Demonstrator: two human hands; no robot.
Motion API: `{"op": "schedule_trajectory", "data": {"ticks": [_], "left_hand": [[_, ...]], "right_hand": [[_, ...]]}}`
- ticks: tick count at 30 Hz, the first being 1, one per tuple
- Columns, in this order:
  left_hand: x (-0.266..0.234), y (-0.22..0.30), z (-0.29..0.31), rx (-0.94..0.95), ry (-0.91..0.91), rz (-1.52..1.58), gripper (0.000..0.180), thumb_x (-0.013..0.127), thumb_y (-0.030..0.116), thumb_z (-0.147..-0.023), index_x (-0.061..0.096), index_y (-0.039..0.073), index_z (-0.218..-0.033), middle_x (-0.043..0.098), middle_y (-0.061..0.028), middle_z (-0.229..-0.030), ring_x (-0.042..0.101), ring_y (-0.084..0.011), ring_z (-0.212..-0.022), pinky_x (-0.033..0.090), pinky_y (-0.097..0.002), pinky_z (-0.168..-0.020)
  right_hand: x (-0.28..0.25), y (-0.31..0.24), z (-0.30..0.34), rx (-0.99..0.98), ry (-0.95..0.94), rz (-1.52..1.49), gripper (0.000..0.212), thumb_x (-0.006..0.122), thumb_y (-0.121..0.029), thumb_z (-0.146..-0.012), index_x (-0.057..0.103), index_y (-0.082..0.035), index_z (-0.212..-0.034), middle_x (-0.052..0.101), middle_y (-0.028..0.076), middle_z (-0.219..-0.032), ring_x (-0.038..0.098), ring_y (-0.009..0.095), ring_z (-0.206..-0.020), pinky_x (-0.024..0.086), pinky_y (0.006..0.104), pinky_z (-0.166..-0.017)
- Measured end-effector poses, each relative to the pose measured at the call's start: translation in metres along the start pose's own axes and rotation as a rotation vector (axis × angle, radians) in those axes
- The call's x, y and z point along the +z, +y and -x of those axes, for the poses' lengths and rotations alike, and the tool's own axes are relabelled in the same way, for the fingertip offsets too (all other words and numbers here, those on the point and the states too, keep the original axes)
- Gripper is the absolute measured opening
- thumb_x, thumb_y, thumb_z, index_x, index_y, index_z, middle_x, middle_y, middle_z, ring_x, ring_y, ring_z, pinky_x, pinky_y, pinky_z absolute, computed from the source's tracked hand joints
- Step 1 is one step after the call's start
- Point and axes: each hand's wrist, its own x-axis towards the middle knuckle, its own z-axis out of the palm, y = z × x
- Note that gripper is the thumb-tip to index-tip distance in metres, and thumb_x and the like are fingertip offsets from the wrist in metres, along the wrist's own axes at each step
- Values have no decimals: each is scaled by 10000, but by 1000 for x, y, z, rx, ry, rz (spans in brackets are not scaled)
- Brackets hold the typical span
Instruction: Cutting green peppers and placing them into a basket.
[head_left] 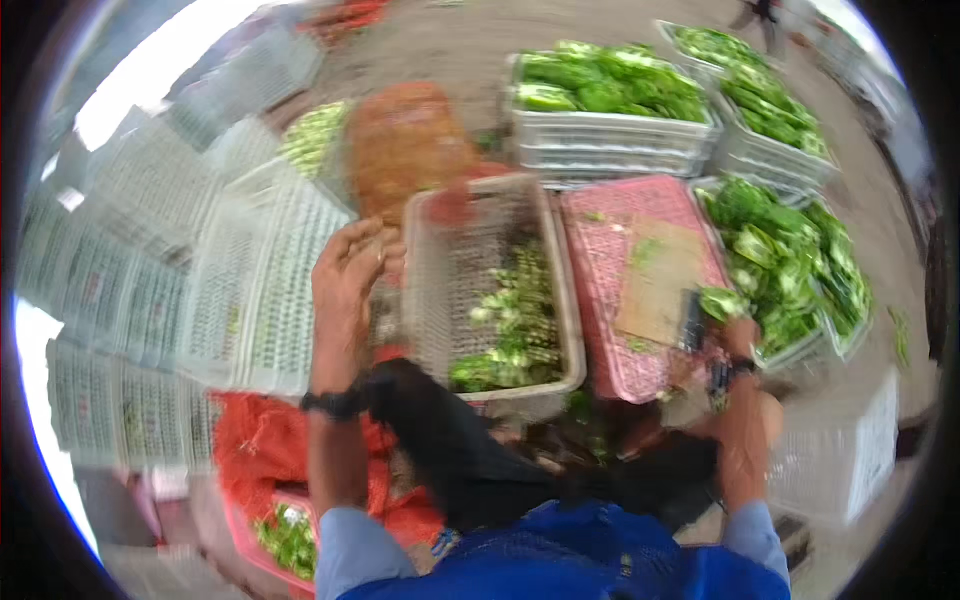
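Note:
My left hand (352,268) is raised beside the left rim of a beige plastic crate (570,330). Its fingers are loosely curved and apart, with nothing visible in them. Inside that crate lie leafy green trimmings (515,320). On the right, my right hand (738,340) is closed, blurred, at the base of a leafy green vegetable (722,303). Just left of it, a dark flat blade-like object (692,320) lies at the edge of a wooden board (660,280). The board rests on an upturned pink crate (595,215).
White crates of leafy greens (620,140) stand ahead and at right, one (770,250) beside my right hand. Stacked clear crates (265,270) rise at left. An orange mesh sack (405,140) lies ahead; red netting (260,440) and a pink basket (245,545) sit by my left arm.

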Motion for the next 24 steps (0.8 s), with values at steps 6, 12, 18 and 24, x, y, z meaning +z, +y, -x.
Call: {"op": "schedule_trajectory", "data": {"ticks": [6,12,18,24], "left_hand": [[185,-88,80,-620,-450,231,708,568,388,-1004,280,10,-1529,387,-250,-1483,546,-362,-1207,561,-495,-898],[221,-158,94,-944,-740,560,580,379,494,-1054,439,67,-1440,588,-174,-1326,656,-318,-1103,602,-526,-855],[228,-182,111,-763,-629,175,335,543,315,-1008,583,64,-1226,650,-104,-1053,693,-265,-837,609,-396,-542],[239,-165,105,-911,-701,225,321,539,336,-1008,596,67,-1174,655,-88,-970,688,-225,-706,589,-376,-480]], "right_hand": [[-12,-139,89,-41,201,-666,237,605,-202,-882,663,27,-861,620,88,-684,596,184,-510,496,327,-490],[13,-244,171,-108,-402,-878,351,608,-251,-903,659,73,-1027,678,95,-735,660,178,-632,545,326,-566],[53,-251,168,-546,93,-312,387,698,-294,-860,576,43,-1007,647,220,-715,648,417,-635,531,490,-622],[58,-243,175,-655,222,-108,281,613,-214,-907,530,54,-883,603,215,-636,647,407,-609,526,462,-539]]}}
